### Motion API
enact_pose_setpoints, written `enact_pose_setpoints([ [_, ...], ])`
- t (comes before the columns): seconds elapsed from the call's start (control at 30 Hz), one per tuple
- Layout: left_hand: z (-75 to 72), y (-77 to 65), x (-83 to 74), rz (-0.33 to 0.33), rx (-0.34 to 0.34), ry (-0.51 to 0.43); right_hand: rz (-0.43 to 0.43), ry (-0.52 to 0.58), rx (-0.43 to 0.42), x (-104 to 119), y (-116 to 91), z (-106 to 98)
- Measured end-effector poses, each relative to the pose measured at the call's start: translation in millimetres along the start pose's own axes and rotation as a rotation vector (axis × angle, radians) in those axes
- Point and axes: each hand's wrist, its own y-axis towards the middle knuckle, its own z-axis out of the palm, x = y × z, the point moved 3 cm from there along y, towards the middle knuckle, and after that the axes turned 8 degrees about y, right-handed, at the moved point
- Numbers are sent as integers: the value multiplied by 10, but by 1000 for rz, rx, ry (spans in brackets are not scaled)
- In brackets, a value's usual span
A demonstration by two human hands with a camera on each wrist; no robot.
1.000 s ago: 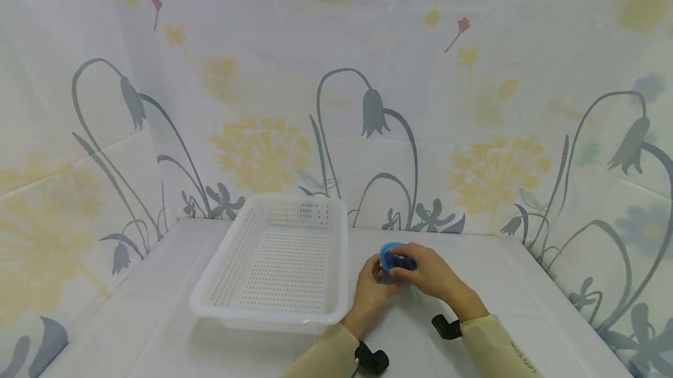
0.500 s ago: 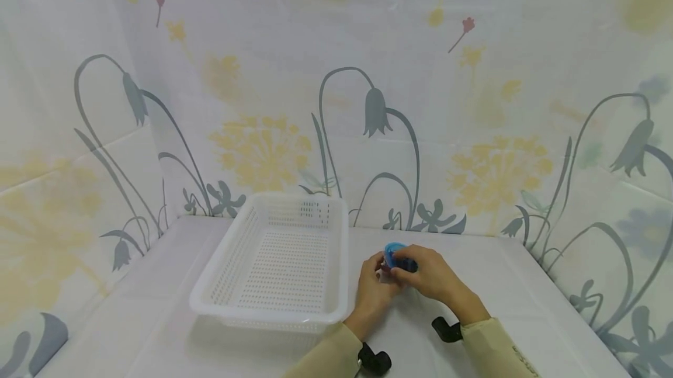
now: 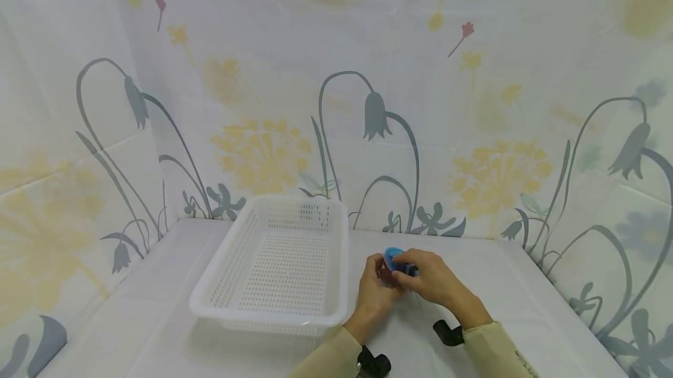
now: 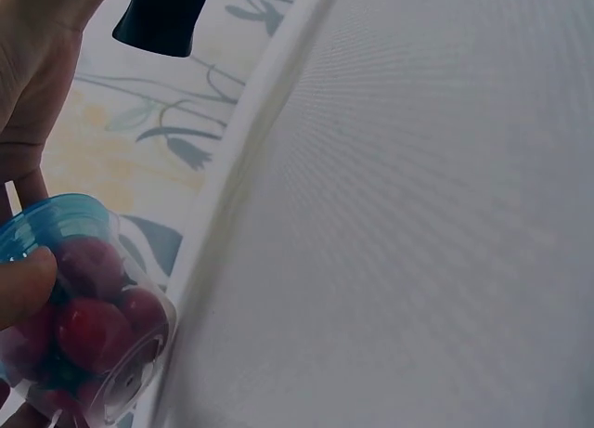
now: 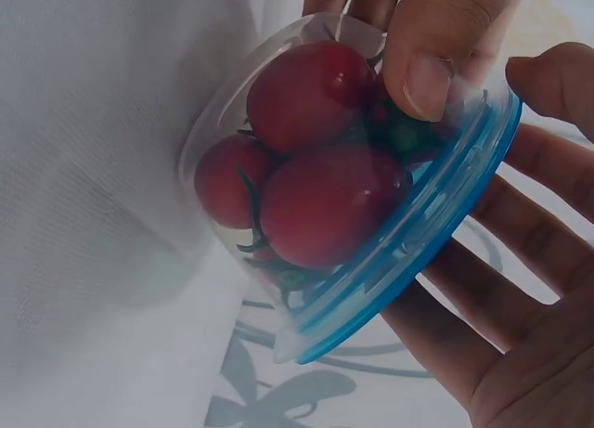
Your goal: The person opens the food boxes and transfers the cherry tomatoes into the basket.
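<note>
A small clear plastic container (image 5: 218, 140) with a blue lid (image 5: 418, 252) lies tilted between both hands over the right part of the table. Several red tomatoes (image 5: 316, 205) with green stems show through its wall. My left hand (image 3: 375, 296) holds the container body, its thumb (image 4: 23, 284) pressed on the clear side. My right hand (image 3: 433, 278) grips at the lid, thumb by the rim and fingers (image 5: 483, 289) behind the lid. The head view shows the blue lid at the right hand's fingertips, with red below it; much of the container is hidden by the hands.
A white perforated plastic basket (image 3: 284, 273) stands on the table left of the hands. A white cloth (image 3: 536, 296) covers the table. Behind and at the sides hangs a white curtain with printed flowers (image 3: 373, 115). Black camera mounts (image 3: 373, 361) sit at both wrists.
The container has turned within the hands, so red tomatoes now show below the lid in the head view. Both hands have shifted only slightly; the basket stays in place.
</note>
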Motion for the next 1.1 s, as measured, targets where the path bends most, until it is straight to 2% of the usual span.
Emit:
enact_pose_setpoints([
  [0.17,-3,11,-4,10,-22,45,-10,47,20,1,3,-15],
  [0.4,-20,17,-13,7,40,23,78,151,53,1,1,-47],
  [0.73,-35,15,-53,4,51,20,-10,159,-3,-31,7,-77],
  [1.1,-29,24,-76,-1,40,26,-16,193,-6,-53,3,-100],
])
